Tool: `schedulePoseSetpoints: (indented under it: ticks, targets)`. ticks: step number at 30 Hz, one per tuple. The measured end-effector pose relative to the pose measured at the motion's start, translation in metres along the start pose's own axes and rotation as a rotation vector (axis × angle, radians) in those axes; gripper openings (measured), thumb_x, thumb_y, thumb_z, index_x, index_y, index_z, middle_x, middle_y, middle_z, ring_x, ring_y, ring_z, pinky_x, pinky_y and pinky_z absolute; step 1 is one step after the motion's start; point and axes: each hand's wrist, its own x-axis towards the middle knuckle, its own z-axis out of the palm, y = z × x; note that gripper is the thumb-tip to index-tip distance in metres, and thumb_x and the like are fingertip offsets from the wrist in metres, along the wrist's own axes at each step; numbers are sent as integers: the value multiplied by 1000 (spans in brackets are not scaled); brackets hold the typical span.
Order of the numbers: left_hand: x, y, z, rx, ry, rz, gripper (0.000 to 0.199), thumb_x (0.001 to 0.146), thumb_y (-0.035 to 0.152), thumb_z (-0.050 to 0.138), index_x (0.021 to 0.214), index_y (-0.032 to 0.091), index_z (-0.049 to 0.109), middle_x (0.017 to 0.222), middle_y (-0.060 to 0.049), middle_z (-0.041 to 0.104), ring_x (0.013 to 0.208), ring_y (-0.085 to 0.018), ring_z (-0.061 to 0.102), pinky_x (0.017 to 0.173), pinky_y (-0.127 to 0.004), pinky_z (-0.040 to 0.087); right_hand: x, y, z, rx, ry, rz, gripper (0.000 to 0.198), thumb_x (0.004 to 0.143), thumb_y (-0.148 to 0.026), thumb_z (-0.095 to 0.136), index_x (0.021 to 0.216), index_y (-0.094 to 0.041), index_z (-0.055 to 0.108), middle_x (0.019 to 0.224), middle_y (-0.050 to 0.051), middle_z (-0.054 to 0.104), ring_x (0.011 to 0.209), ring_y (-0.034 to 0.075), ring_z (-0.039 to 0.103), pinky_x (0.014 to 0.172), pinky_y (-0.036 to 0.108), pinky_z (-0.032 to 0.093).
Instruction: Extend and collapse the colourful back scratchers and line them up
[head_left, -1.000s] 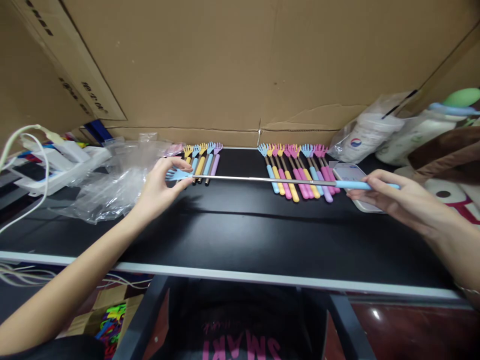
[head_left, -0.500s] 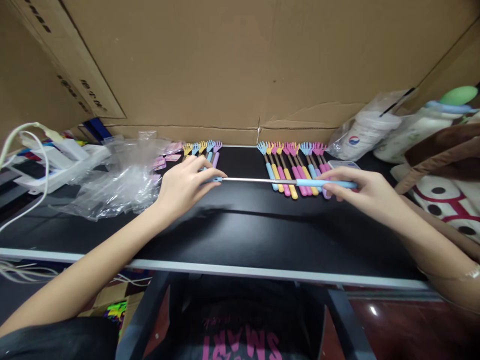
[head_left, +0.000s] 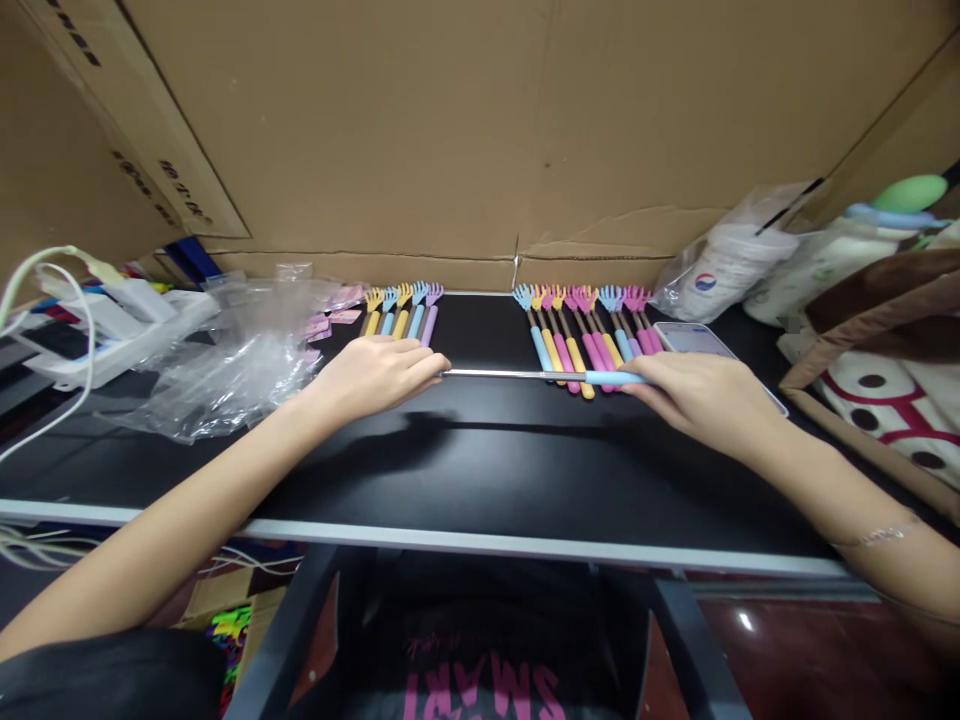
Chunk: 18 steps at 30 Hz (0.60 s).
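Observation:
A blue back scratcher point(head_left: 510, 374) with a metal telescopic rod stretches level between my two hands, above the table. My left hand point(head_left: 386, 372) is closed around its left end, so the head there is hidden. Closed on the blue handle at the other end is my right hand point(head_left: 694, 390). Behind the rod, a row of back scratchers point(head_left: 589, 350) in blue, yellow, pink and purple lies side by side, hand-shaped heads toward the wall. A smaller group of back scratchers point(head_left: 402, 318) lies just beyond my left hand.
Clear plastic bags point(head_left: 225, 360) are heaped at the left beside a white power strip point(head_left: 150, 330) with cables. A phone point(head_left: 694, 340) lies near my right hand. A bagged cup point(head_left: 739, 265), a bottle point(head_left: 862, 255) and a brown bag point(head_left: 885, 310) stand right. A cardboard wall point(head_left: 360, 130) closes the back.
My left fingers have closed over the scratcher's end. My right hand has shifted slightly left and the rod between my hands shows shorter. More of the phone is visible.

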Motion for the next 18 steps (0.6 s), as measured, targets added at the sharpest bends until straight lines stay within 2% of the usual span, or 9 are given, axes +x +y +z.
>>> schedulePoseSetpoints:
  ticks: [5,8,13,18]
  targets:
    - [4,8,2,29,31,28,29,96,32,36,86,20,61,73,-1,66,65,-13,61,52,-24,34,4,-9,2,53,27,20,32,94,-38,34,91,-19,60,81,5,68,69,16,61,58,26,34]
    - [14,25,0,-9,42,63,27,96,33,38,87,20,61,69,0,64,64,-12,60,52,-23,33,13,-32,-1,88,31,-18,31,94,-38,36,88,-20,59,77,3,68,67,15,61,57,25,34]
    - [27,49,-7,16,47,119,23,95,30,44,79,18,57,62,1,56,55,-12,54,51,-25,31,26,-67,-1,-6,8,-116,29,93,-36,41,85,-17,61,64,1,64,55,14,57,54,27,29]
    - [25,45,-8,-38,-6,53,21,94,34,46,83,20,58,62,2,56,57,-13,56,51,-25,30,28,-64,-6,-2,82,-126,29,93,-38,42,90,-19,63,67,1,66,57,13,57,62,26,33]
